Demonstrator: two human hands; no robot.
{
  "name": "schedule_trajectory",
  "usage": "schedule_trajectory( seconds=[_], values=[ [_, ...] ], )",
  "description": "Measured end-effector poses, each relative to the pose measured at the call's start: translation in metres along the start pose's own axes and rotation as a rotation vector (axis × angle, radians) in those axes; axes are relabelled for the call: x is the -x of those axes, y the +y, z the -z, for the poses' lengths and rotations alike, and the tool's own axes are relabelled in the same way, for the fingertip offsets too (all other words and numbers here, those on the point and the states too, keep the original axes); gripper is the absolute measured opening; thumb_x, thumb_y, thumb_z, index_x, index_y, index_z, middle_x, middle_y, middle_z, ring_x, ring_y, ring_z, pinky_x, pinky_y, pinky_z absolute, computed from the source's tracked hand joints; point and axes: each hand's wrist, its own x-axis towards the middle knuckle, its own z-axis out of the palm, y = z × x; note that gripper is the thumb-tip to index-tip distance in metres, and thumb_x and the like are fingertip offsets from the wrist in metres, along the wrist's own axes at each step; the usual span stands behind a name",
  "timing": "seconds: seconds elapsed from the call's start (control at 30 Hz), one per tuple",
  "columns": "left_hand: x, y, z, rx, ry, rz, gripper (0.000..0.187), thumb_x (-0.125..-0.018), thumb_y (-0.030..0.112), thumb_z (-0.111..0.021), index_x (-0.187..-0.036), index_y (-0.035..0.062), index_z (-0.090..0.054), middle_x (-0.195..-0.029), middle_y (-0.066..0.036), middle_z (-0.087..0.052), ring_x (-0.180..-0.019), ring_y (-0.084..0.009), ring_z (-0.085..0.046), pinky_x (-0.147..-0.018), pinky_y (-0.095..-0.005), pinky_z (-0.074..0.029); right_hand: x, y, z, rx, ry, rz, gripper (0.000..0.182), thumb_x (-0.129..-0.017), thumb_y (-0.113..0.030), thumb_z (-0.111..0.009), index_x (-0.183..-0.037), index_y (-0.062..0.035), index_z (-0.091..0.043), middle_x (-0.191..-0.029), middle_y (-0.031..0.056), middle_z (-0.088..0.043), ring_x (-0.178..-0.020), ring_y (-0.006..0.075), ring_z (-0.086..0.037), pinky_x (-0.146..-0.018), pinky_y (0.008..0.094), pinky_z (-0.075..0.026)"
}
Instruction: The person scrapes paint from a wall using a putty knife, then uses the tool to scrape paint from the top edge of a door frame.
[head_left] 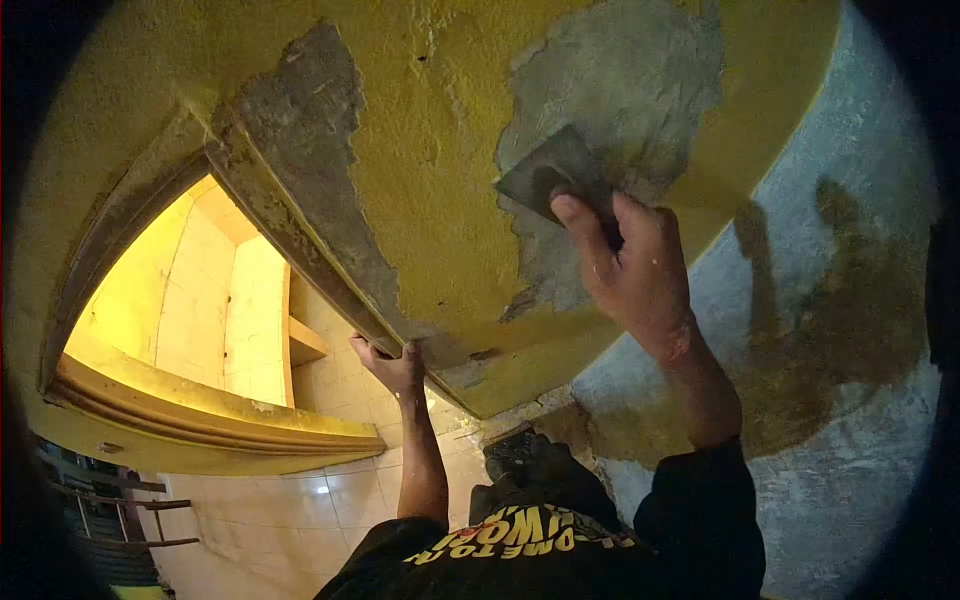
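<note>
My right hand [640, 270] pinches a dark, flat, square-cornered piece [555, 170], which lies against a grey patch [620, 80] on the yellow wall [440, 180]. The thumb and fingers close on its lower right part. Lower down and to the left, my left hand [392, 368] is closed around the edge of the wall beside the opening, its thumb on the near face. Another grey patch [310, 110] with a ragged border runs along that edge above my left hand.
A brightly lit opening [200, 290] with a curved yellow ledge [220, 430] is at the left. Pale tiles [290, 510] lie below it. A blue-grey wall [850, 130] with shadows stands right. A ladder-like frame [130, 515] is at the lower left.
</note>
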Motion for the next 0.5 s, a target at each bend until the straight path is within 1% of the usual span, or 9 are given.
schedule_trajectory(
  seconds=[0.07,0.2,0.27,0.3,0.37,0.4,0.43,0.47,0.5],
  values=[
    [0.000,-0.004,0.003,-0.007,-0.010,-0.010,0.093,-0.056,0.072,-0.067,-0.102,-0.0049,-0.043,-0.099,-0.007,-0.037,-0.095,-0.0191,-0.047,-0.078,-0.0315,-0.043,0.007,0.005,-0.002,-0.125,0.009,-0.097,0.041,-0.085,-0.033,-0.060,-0.061,-0.0002,-0.052,-0.049,0.0163,-0.051,-0.048,0.0352,-0.056,-0.044,0.0383,-0.040],
    [0.000,-0.004,0.001,-0.019,-0.021,0.023,0.094,-0.056,0.073,-0.067,-0.103,-0.0045,-0.042,-0.099,-0.007,-0.037,-0.095,-0.0191,-0.048,-0.078,-0.0307,-0.043,0.007,0.010,-0.013,-0.171,0.042,-0.103,0.040,-0.085,-0.031,-0.060,-0.061,0.0000,-0.052,-0.049,0.0158,-0.051,-0.047,0.0338,-0.056,-0.044,0.0373,-0.040],
    [0.005,-0.016,0.006,-0.106,0.015,0.043,0.095,-0.055,0.073,-0.067,-0.103,-0.0044,-0.041,-0.098,-0.007,-0.037,-0.094,-0.0191,-0.048,-0.078,-0.0305,-0.043,0.011,0.013,-0.017,-0.225,0.145,0.013,0.039,-0.085,-0.029,-0.061,-0.061,0.0003,-0.052,-0.050,0.0162,-0.051,-0.046,0.0331,-0.056,-0.044,0.0362,-0.040],
    [0.006,-0.020,0.011,-0.191,0.045,0.060,0.096,-0.055,0.074,-0.067,-0.104,-0.0043,-0.041,-0.098,-0.007,-0.038,-0.093,-0.0191,-0.049,-0.078,-0.0304,-0.043,0.013,0.008,-0.016,-0.230,0.148,0.005,0.039,-0.085,-0.029,-0.061,-0.061,0.0003,-0.052,-0.050,0.0162,-0.051,-0.046,0.0331,-0.056,-0.044,0.0362,-0.040],
    [-0.001,0.004,-0.003,-0.123,0.034,0.048,0.097,-0.055,0.074,-0.067,-0.105,-0.0045,-0.041,-0.097,-0.008,-0.039,-0.093,-0.0193,-0.049,-0.078,-0.0304,-0.043,0.010,0.000,-0.010,-0.125,0.081,-0.084,0.038,-0.085,-0.027,-0.061,-0.062,0.0010,-0.052,-0.052,0.0171,-0.053,-0.048,0.0332,-0.057,-0.045,0.0360,-0.040],
    [-0.002,0.012,-0.005,-0.067,0.018,0.043,0.098,-0.055,0.074,-0.067,-0.106,-0.0047,-0.041,-0.097,-0.008,-0.040,-0.092,-0.0196,-0.049,-0.078,-0.0303,-0.042,0.012,0.001,-0.015,-0.128,0.079,-0.092,0.038,-0.085,-0.027,-0.061,-0.062,0.0010,-0.052,-0.052,0.0171,-0.053,-0.048,0.0332,-0.057,-0.045,0.0360,-0.040],
    [0.000,0.008,-0.003,-0.073,0.016,0.046,0.098,-0.055,0.074,-0.067,-0.106,-0.0047,-0.041,-0.097,-0.008,-0.040,-0.092,-0.0196,-0.049,-0.078,-0.0303,-0.042,0.013,0.004,-0.021,-0.218,0.108,-0.089,0.037,-0.085,-0.027,-0.062,-0.062,0.0011,-0.052,-0.052,0.0168,-0.053,-0.047,0.0320,-0.057,-0.045,0.0355,-0.040],
    [0.002,0.002,0.001,-0.095,-0.036,0.027,0.100,-0.060,0.075,-0.060,-0.115,-0.0058,-0.038,-0.106,-0.014,-0.041,-0.098,-0.0238,-0.048,-0.082,-0.0346,-0.040,0.016,0.005,-0.024,-0.308,0.140,-0.089,0.037,-0.085,-0.026,-0.062,-0.062,0.0013,-0.052,-0.053,0.0165,-0.053,-0.047,0.0308,-0.057,-0.045,0.0349,-0.040],
    [0.002,-0.002,0.003,-0.111,-0.085,0.006,0.103,-0.066,0.076,-0.053,-0.123,-0.0068,-0.036,-0.115,-0.020,-0.043,-0.104,-0.0280,-0.046,-0.087,-0.0390,-0.038,0.016,0.006,-0.022,-0.308,0.140,-0.092,0.037,-0.085,-0.026,-0.062,-0.062,0.0013,-0.052,-0.053,0.0165,-0.053,-0.047,0.0308,-0.057,-0.045,0.0349,-0.040]
  ],
)
